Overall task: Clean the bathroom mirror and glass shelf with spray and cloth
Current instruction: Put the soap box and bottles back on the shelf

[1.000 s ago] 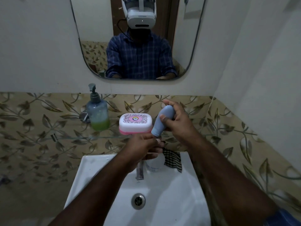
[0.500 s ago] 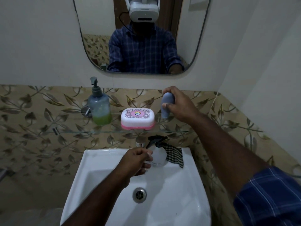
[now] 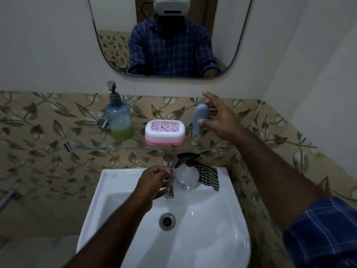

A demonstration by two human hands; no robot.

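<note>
The rounded mirror (image 3: 222,35) hangs on the wall above the glass shelf (image 3: 108,147). A clear spray bottle (image 3: 187,177) with a black trigger stands on the sink's back rim, and a black-and-white checked cloth (image 3: 209,177) lies just right of it. A grey-blue tube (image 3: 199,120) stands upright on the shelf's right part. My right hand (image 3: 220,120) hovers beside the tube with fingers spread, the thumb close to it. My left hand (image 3: 154,180) is over the basin with fingers loosely curled against the tap (image 3: 169,185), holding nothing I can see.
A pump bottle of green liquid (image 3: 119,120) and a white-and-pink soap box (image 3: 165,132) stand on the shelf. The white sink (image 3: 202,238) is below, with a side wall close on the right. A metal rail (image 3: 7,198) juts out at far left.
My right hand stood the tube on the shelf and let go, spreading its fingers. My left hand dropped from the tube's base to the tap.
</note>
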